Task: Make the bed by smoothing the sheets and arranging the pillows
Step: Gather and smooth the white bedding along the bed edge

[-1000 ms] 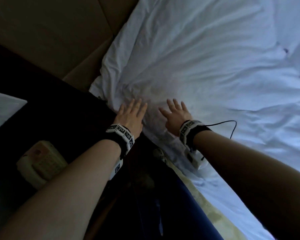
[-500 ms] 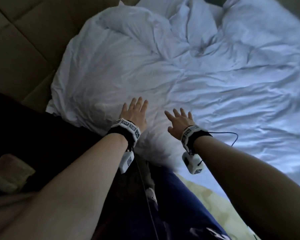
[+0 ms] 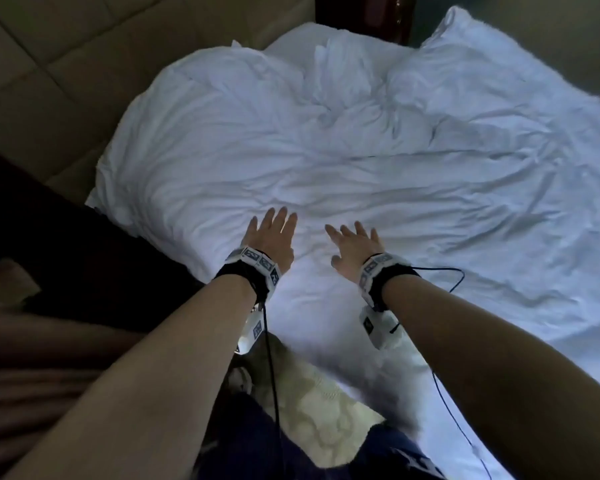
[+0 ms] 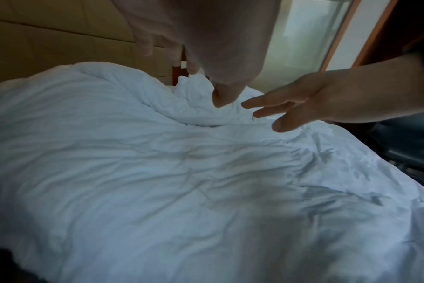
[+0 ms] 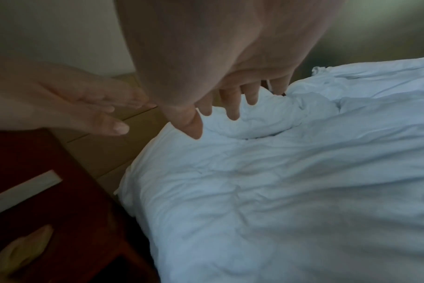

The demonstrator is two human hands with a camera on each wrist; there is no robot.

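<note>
A wrinkled white duvet (image 3: 378, 174) covers the bed and bunches into a ridge (image 3: 329, 64) near the headboard. A white pillow (image 3: 471, 39) lies at the far right corner. My left hand (image 3: 272, 233) and right hand (image 3: 355, 245) hover side by side, fingers straight and spread, just above the duvet near the bed's near edge. Neither holds anything. The left wrist view shows the right hand (image 4: 291, 107) flat over the cloth (image 4: 157, 172), apart from it. Seen from the right wrist, the left hand (image 5: 85, 107) is straight too.
A padded beige headboard (image 3: 66, 64) stands at the far left. A dark wooden nightstand (image 3: 66, 244) sits left of the bed, with a pale telephone (image 5: 20, 250) on it. The quilted mattress edge (image 3: 319, 407) shows below my arms. A window (image 4: 310, 32) is beyond the bed.
Both hands have lifted off the duvet and drawn back a little towards me. My head has tilted up, so the headboard end and the pillow have come into view.
</note>
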